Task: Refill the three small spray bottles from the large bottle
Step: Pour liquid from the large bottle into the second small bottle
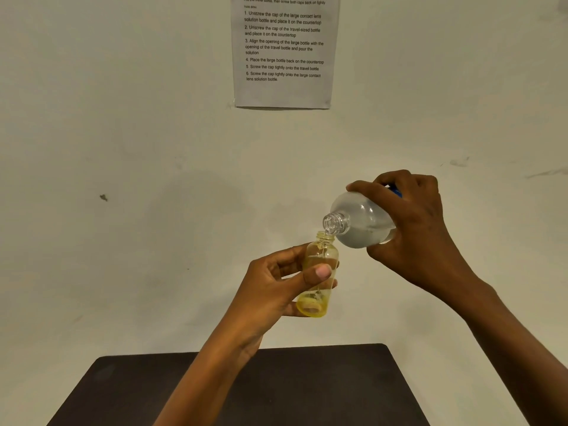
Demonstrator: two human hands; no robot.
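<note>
One small yellow bottle (318,272), one large clear bottle (359,222), two hands, one printed sheet (282,50).

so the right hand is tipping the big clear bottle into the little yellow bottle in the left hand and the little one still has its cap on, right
Not quite: the head view shows the little yellow bottle uncapped, neck open under the big clear bottle. The rest holds: right hand tips it, left hand holds the little one.

There is one view only, from the person's head, looking forward and slightly down at a pale wall (123,133) close ahead. A dark table (307,388) shows just its far edge and corners at the bottom (the wide lens bends the edges).
</note>
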